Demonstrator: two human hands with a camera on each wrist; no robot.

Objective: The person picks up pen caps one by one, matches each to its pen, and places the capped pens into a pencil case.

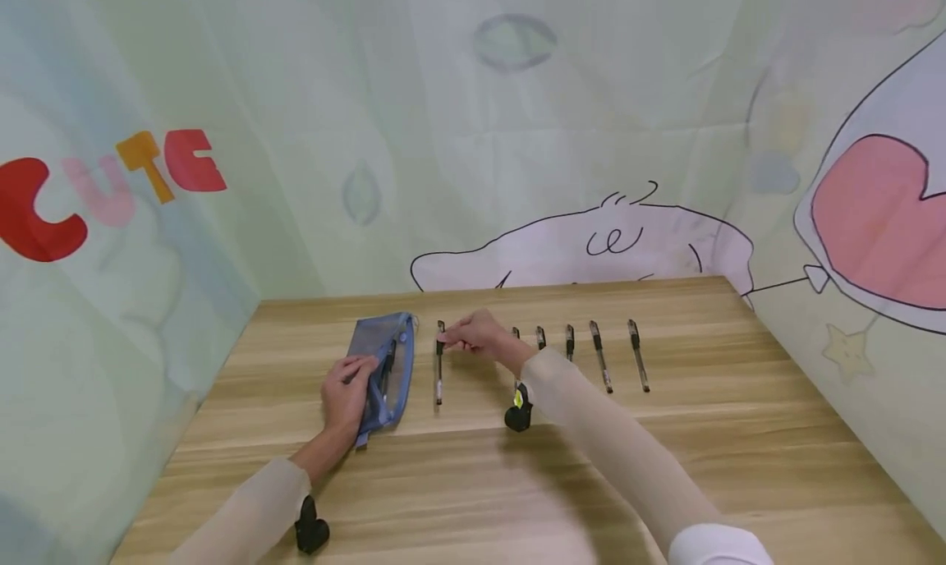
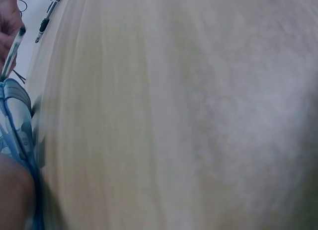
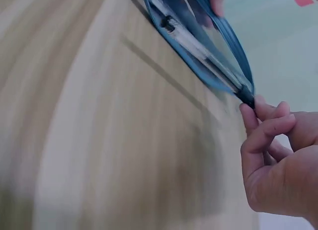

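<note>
My left hand [image 1: 346, 394] grips the near-left side of a blue mesh zip pouch [image 1: 367, 335], and the pouch's mouth gapes toward the right. Inside the pouch a dark pen [image 1: 389, 360] shows. Just right of that opening, my right hand [image 1: 476, 335] pinches a clear gel pen [image 1: 439, 368] by its black upper part. In the right wrist view, fingertips [image 3: 251, 108] hold the pen's dark end beside the pouch rim [image 3: 218, 85]. The left wrist view catches the pinched pen [image 2: 14, 51] above the pouch [image 2: 19, 103], with part of my left hand [image 2: 15, 195] below.
To the right several more black-capped pens lie in a row, among them one pen [image 1: 600, 358] and the outermost pen [image 1: 639, 356]. My right forearm partly covers some. The wooden table [image 1: 473, 483] meets a printed curtain [image 1: 310, 138] at its back and sides.
</note>
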